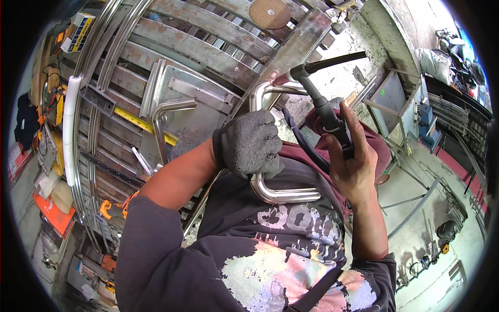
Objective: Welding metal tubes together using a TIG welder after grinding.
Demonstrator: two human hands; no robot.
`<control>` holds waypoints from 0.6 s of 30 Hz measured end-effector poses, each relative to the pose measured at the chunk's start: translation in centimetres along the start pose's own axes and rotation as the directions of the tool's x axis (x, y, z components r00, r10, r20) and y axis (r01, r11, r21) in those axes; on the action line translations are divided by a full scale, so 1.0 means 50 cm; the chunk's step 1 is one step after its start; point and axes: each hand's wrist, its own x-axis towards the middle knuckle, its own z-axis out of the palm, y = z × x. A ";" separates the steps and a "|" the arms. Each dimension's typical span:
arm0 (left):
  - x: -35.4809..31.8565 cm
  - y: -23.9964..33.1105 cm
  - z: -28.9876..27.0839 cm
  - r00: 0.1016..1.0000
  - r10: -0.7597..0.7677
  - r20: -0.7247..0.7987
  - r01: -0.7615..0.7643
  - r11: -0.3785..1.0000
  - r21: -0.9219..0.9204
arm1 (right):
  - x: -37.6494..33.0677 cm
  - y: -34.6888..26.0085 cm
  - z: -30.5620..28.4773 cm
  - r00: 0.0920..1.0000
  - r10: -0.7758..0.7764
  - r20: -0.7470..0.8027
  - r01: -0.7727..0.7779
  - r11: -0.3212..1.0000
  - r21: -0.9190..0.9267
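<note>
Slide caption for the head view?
Gloved left hand grips a bent, shiny metal tube; bare right hand holds a black welding torch, nozzle by the tube's upper bend.

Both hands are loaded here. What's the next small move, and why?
Probably a slight wrist adjustment of the right hand, to fine-set the torch at the upper bend of the tube: its nozzle sits close there, and the gloved left hand grips the tube's middle. Whether nozzle and tube touch, I can't tell.
</note>
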 end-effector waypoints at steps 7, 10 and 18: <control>0.000 0.000 0.000 1.000 0.006 -0.001 -0.006 1.000 -0.008 | 0.002 -0.007 0.000 0.999 -0.035 -0.003 0.035 0.999 -0.036; -0.005 0.002 0.002 1.000 -0.004 0.009 0.004 1.000 0.002 | 0.000 -0.010 -0.002 1.000 -0.009 0.029 0.010 0.999 -0.035; -0.008 0.004 0.003 1.000 0.001 0.014 -0.002 0.999 0.051 | -0.001 -0.009 0.003 0.999 -0.035 -0.015 0.034 0.998 -0.057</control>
